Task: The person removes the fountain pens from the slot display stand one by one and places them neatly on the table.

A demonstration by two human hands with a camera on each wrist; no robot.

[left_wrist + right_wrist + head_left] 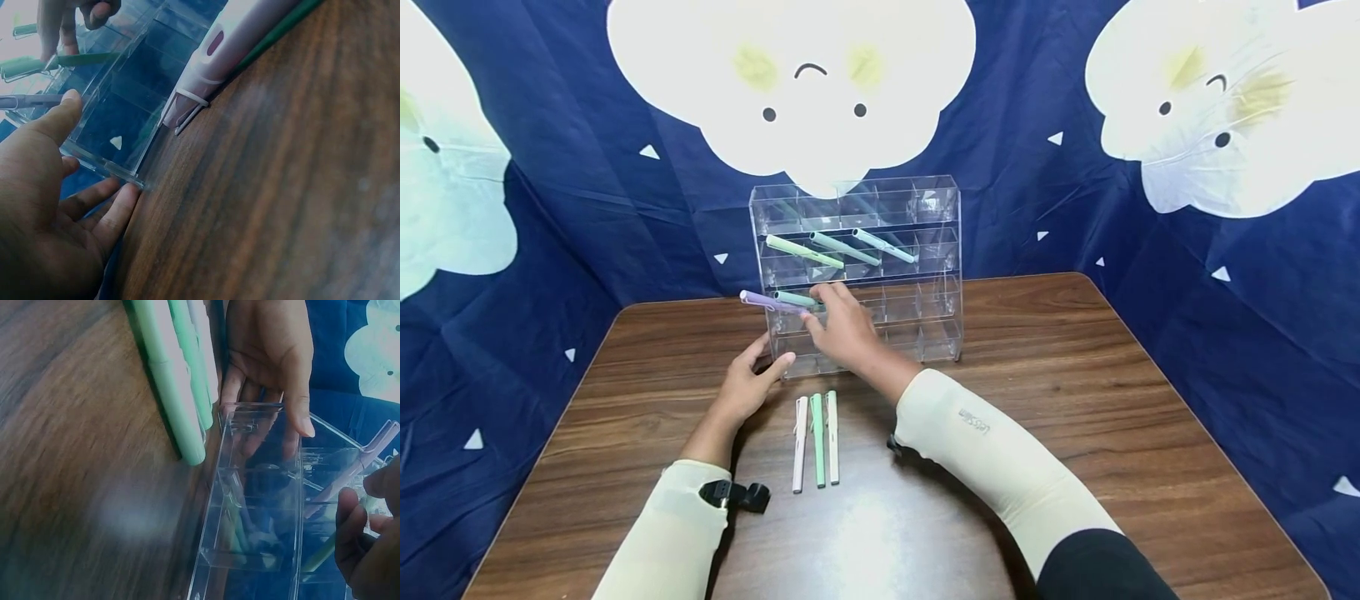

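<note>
A clear acrylic pen rack stands upright at the back of the table. My right hand is at its third row from the top, pinching a teal-green pen that slants into a left compartment. A purple pen leans just left of it, its capped end sticking out past the side. My left hand rests against the rack's lower left corner, thumb in front, and the left wrist view shows its fingers spread. Pale pink, green and cream pens lie side by side before the rack.
In the second row lean a yellow-green pen, a grey-green pen and a pale blue pen. The wooden table reaches back to a blue curtain with cloud faces.
</note>
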